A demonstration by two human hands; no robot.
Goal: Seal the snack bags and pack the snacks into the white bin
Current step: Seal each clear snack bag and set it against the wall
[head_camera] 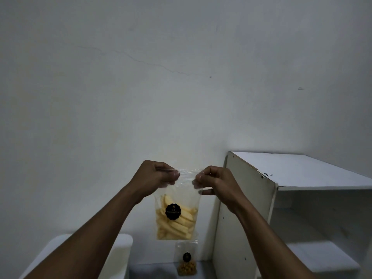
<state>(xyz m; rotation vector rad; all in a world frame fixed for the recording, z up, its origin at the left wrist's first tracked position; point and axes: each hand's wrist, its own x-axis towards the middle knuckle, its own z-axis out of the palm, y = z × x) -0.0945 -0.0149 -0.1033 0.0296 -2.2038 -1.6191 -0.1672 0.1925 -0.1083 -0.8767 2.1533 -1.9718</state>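
A clear snack bag [177, 218] of pale yellow sticks with a round black label hangs in the air in front of the wall. My left hand [155, 176] pinches its top strip at the left corner. My right hand [213, 180] pinches the same strip at the right corner. Below it, a second clear snack bag [186, 260] with small round yellow snacks and a black label stands upright on the surface. The white bin [122, 244] shows at the lower left, mostly hidden behind my left forearm.
A white shelf unit [302, 174] stands to the right, its side panel [239, 208] close to my right hand. The plain white wall [161, 87] fills the background.
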